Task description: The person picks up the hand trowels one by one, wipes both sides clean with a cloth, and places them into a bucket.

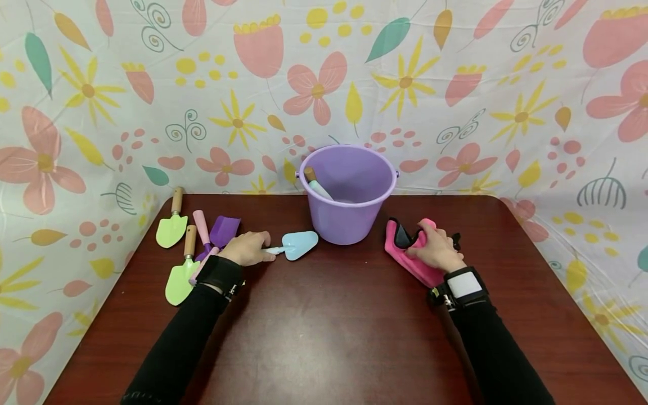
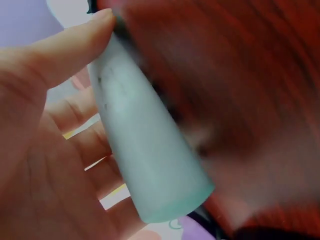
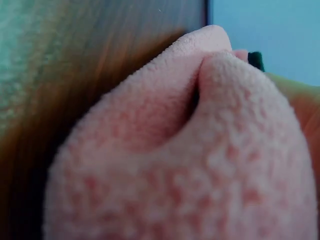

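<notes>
In the head view my left hand (image 1: pixel 248 247) holds a small light-blue garden trowel (image 1: pixel 301 245) by its pale handle, its blade lying towards the bucket. The left wrist view shows the thumb along the tapered handle (image 2: pixel 145 140), with the other fingers behind it. On the right, my right hand (image 1: pixel 434 251) grips a folded pink fleecy cloth item (image 1: pixel 412 264) with black edging, fingers over its upper fold. Its soft pile (image 3: pixel 200 165) fills most of the right wrist view, hiding the fingertips there.
A purple bucket (image 1: pixel 349 219) stands at the back middle, with a wooden-ended, pale-handled tool (image 1: pixel 318 184) inside. Left of it lie two green trowels (image 1: pixel 172 229) with wooden handles and purple shovels (image 1: pixel 225 230) with pink handles. A patterned cloth (image 1: pixel 314 73) hangs behind the brown table (image 1: pixel 324 337).
</notes>
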Demonstrator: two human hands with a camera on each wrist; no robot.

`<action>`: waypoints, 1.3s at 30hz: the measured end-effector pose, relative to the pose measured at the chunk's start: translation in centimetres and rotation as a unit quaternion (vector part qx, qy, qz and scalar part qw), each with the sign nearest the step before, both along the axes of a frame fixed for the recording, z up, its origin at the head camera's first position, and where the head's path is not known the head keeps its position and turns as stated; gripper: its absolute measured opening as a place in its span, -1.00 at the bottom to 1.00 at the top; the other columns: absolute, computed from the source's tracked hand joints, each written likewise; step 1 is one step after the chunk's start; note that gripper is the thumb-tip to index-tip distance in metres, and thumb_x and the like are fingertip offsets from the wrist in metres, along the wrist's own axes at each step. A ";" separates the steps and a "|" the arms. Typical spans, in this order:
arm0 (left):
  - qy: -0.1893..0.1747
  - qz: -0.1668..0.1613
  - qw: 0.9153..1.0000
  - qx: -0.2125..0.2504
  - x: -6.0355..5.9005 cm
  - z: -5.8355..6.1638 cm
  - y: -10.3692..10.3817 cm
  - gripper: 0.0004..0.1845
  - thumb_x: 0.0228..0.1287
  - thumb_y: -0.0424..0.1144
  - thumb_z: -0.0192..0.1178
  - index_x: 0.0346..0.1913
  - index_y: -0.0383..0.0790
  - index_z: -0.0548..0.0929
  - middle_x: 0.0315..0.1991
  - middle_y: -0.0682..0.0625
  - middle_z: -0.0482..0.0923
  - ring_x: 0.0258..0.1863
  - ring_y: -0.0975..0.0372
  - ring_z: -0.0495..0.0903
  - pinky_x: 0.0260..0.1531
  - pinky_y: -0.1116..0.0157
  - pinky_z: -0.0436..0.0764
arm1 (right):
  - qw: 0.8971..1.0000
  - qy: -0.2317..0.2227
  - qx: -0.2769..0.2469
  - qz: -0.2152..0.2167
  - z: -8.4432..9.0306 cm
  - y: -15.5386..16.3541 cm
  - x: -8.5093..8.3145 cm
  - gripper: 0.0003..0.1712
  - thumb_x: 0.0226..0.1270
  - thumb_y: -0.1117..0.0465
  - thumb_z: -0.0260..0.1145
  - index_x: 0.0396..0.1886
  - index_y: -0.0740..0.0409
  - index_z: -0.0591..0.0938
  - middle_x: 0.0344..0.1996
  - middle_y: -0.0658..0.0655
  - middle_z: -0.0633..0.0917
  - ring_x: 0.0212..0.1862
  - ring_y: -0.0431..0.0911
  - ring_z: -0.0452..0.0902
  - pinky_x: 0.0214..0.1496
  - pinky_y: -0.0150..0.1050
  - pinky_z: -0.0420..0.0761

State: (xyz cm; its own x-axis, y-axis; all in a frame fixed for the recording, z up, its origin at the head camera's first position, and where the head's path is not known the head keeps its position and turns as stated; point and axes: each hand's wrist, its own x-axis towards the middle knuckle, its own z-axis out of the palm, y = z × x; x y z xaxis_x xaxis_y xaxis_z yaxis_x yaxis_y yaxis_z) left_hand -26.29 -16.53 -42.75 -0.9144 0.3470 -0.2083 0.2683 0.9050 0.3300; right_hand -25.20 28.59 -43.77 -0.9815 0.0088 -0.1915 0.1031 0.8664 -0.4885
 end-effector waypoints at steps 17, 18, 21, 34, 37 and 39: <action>-0.020 0.003 0.999 0.049 0.2 -1.7 0.0 -0.72 0.36 -0.06 0.21 -0.15 -0.23 0.54 -0.43 -0.02 0.50 -0.44 0.14 0.49 -0.36 0.21 0.45 | 0.994 0.104 -0.012 0.017 -0.8 -0.8 -0.8 -0.78 0.15 0.29 0.22 -0.24 0.22 0.40 -0.21 0.33 0.42 -0.14 0.18 0.34 -0.22 -0.02 0.34; -0.019 0.003 0.998 0.053 0.3 -1.7 0.0 -0.72 0.36 -0.07 0.21 -0.13 -0.24 0.53 -0.43 -0.02 0.49 -0.46 0.14 0.49 -0.38 0.21 0.44 | 0.993 0.112 -0.015 0.018 -0.8 -0.7 -0.8 -0.79 0.15 0.31 0.21 -0.23 0.22 0.41 -0.24 0.32 0.43 -0.16 0.18 0.35 -0.23 -0.03 0.33; -0.016 0.005 0.998 0.066 0.5 -1.7 -0.1 -0.73 0.36 -0.08 0.22 -0.14 -0.23 0.51 -0.45 -0.01 0.49 -0.49 0.16 0.47 -0.41 0.24 0.42 | 0.990 0.134 -0.029 0.020 -0.7 -0.4 -0.4 -0.80 0.14 0.34 0.20 -0.22 0.22 0.44 -0.31 0.28 0.47 -0.21 0.15 0.37 -0.27 -0.08 0.32; -0.010 -0.027 0.993 0.110 1.9 -0.5 0.1 -0.79 0.30 -0.10 0.31 -0.26 -0.13 0.52 -0.58 0.07 0.47 -0.60 0.24 0.43 -0.53 0.27 0.40 | 0.973 0.190 -0.131 0.004 2.6 -1.5 2.8 -0.79 0.21 0.37 0.21 -0.15 0.13 0.50 -0.70 0.05 0.36 -0.65 -0.15 0.27 -0.49 -0.21 0.34; 0.000 -0.047 0.992 0.116 2.3 0.0 0.6 -0.82 0.30 -0.10 0.31 -0.23 -0.12 0.58 -0.58 0.09 0.46 -0.59 0.24 0.41 -0.52 0.27 0.38 | 0.968 0.204 -0.147 0.021 3.9 -2.2 3.7 -0.77 0.20 0.40 0.21 -0.15 0.12 0.52 -0.70 0.04 0.33 -0.68 -0.20 0.24 -0.54 -0.25 0.34; 0.004 -0.060 0.991 0.121 2.5 0.4 1.0 -0.84 0.29 -0.11 0.31 -0.22 -0.11 0.63 -0.58 0.11 0.47 -0.57 0.25 0.41 -0.51 0.27 0.39 | 0.965 0.206 -0.156 0.034 4.7 -2.7 4.3 -0.76 0.19 0.42 0.22 -0.16 0.11 0.52 -0.70 0.03 0.31 -0.69 -0.22 0.21 -0.56 -0.27 0.33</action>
State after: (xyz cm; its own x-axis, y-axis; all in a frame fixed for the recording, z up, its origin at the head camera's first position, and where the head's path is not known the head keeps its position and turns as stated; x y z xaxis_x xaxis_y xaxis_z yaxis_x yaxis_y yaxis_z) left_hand -23.74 -15.52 -42.32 -0.8647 0.4926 -0.0981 0.3730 0.7606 0.5313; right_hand -20.93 25.88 -39.07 -0.9711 -0.0540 0.2324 -0.2080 0.6687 -0.7139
